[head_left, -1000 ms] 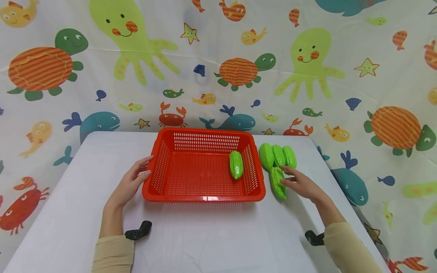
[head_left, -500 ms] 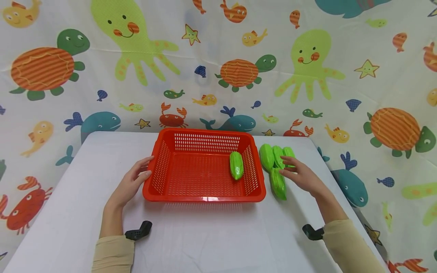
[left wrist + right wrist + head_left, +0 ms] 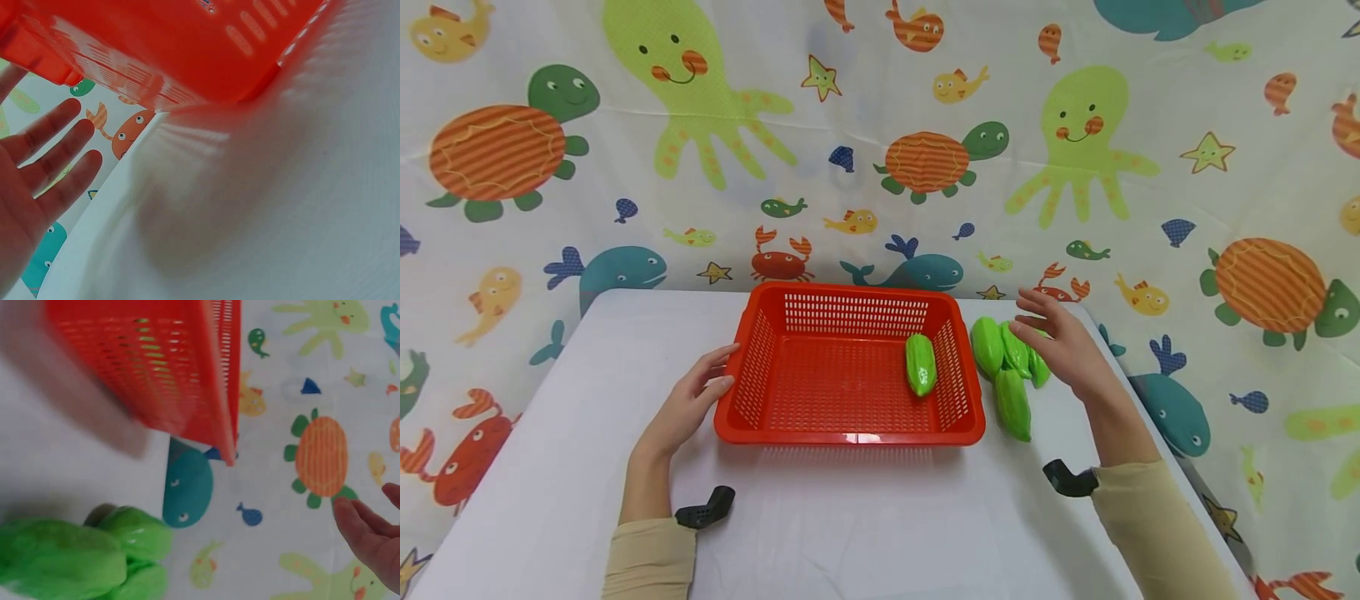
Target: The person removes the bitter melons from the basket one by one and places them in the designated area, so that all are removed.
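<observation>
My left hand [image 3: 683, 407] is at the left side of a red perforated plastic basket [image 3: 850, 437], fingertips at its rim. In the left wrist view its fingers [image 3: 65, 181] are extended beside the basket wall. One green, ridged, oblong fruit-like piece [image 3: 921, 365] lies inside the basket, toward the right. Several similar green pieces [image 3: 1013, 406] lie clustered on the table right of the basket. Above and behind that cluster hovers my right hand [image 3: 1060, 342], holding nothing, fingers loosely spread and partly covering the rightmost piece. The right wrist view shows the cluster [image 3: 62, 559] well away from the fingers.
A white-covered table [image 3: 850, 525] bears everything. Behind and around it hangs a curtain [image 3: 865, 117] printed with sea animals. Each wrist wears a small black camera mount [image 3: 706, 507].
My right hand has lifted off the front green piece and moved toward the back of the table, above the cluster. A green piece there has tilted slightly. The left hand stays put.
</observation>
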`<action>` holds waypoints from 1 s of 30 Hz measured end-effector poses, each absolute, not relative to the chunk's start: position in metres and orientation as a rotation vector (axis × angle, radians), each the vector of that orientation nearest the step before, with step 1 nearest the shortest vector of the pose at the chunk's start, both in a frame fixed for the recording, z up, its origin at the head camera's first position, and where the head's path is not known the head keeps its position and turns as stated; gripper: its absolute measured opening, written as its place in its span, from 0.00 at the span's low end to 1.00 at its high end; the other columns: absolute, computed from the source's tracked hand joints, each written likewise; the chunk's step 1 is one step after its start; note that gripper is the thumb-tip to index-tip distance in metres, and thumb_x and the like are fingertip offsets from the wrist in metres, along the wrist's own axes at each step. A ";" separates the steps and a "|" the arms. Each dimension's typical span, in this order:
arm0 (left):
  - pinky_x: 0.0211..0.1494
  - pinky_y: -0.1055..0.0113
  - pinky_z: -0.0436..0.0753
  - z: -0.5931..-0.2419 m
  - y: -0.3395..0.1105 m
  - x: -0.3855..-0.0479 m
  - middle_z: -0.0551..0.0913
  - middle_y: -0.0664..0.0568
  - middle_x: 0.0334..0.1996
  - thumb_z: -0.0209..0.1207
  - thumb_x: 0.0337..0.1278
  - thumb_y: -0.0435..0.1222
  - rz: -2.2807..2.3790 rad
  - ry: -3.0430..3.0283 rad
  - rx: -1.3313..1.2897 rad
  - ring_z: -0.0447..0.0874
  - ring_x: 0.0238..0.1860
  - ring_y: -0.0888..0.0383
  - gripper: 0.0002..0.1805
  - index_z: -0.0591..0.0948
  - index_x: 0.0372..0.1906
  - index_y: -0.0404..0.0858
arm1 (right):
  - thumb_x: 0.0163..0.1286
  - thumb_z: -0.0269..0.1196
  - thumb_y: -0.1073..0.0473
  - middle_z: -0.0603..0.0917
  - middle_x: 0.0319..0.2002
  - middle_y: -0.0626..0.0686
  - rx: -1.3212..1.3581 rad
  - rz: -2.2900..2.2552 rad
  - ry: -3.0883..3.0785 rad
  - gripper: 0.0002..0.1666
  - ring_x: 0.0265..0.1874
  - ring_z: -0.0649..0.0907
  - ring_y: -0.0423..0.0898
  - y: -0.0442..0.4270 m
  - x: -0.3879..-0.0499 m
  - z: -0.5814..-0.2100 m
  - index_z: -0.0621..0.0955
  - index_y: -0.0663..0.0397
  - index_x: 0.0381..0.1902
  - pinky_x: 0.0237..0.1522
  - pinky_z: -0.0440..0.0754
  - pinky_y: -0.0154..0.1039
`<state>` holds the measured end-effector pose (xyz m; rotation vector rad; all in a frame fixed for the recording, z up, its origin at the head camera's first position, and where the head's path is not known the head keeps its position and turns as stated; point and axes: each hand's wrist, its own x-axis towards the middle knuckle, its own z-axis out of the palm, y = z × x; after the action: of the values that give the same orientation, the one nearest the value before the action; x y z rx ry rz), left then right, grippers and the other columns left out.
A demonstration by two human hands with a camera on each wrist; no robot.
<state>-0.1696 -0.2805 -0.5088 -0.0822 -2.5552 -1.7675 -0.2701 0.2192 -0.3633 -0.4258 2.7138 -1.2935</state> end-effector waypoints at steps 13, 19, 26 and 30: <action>0.61 0.40 0.72 -0.509 -0.281 -0.170 0.64 0.46 0.70 0.51 0.71 0.50 -1.767 -2.559 -0.074 0.61 0.67 0.46 0.32 0.59 0.76 0.52 | 0.73 0.58 0.47 0.69 0.69 0.55 -0.496 -1.521 2.687 0.37 0.64 0.73 0.53 0.193 -0.270 -0.338 0.61 0.44 0.75 0.62 0.71 0.57; 0.60 0.40 0.73 -0.510 -0.282 -0.170 0.65 0.45 0.69 0.50 0.71 0.51 -1.751 -2.564 -0.072 0.62 0.66 0.45 0.32 0.59 0.76 0.53 | 0.73 0.59 0.48 0.69 0.69 0.53 -0.463 -1.658 2.613 0.35 0.65 0.71 0.52 0.181 -0.271 -0.335 0.62 0.41 0.74 0.64 0.70 0.56; 0.60 0.39 0.72 -0.508 -0.281 -0.171 0.65 0.45 0.69 0.51 0.70 0.50 -1.763 -2.556 -0.067 0.62 0.66 0.46 0.32 0.60 0.75 0.52 | 0.70 0.61 0.45 0.69 0.69 0.51 -0.411 -1.756 2.541 0.36 0.64 0.72 0.52 0.169 -0.276 -0.338 0.64 0.38 0.73 0.65 0.68 0.57; 0.62 0.38 0.70 -0.506 -0.281 -0.171 0.66 0.45 0.69 0.51 0.71 0.49 -1.778 -2.546 -0.077 0.62 0.66 0.47 0.32 0.60 0.75 0.51 | 0.71 0.60 0.46 0.68 0.69 0.53 -0.417 -1.753 2.532 0.36 0.65 0.71 0.55 0.162 -0.283 -0.342 0.63 0.40 0.73 0.66 0.67 0.56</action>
<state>-0.1705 -0.2811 -0.5058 -0.0769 -2.5464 -1.7780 -0.2826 0.1623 -0.3417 -0.4167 2.5321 -1.7526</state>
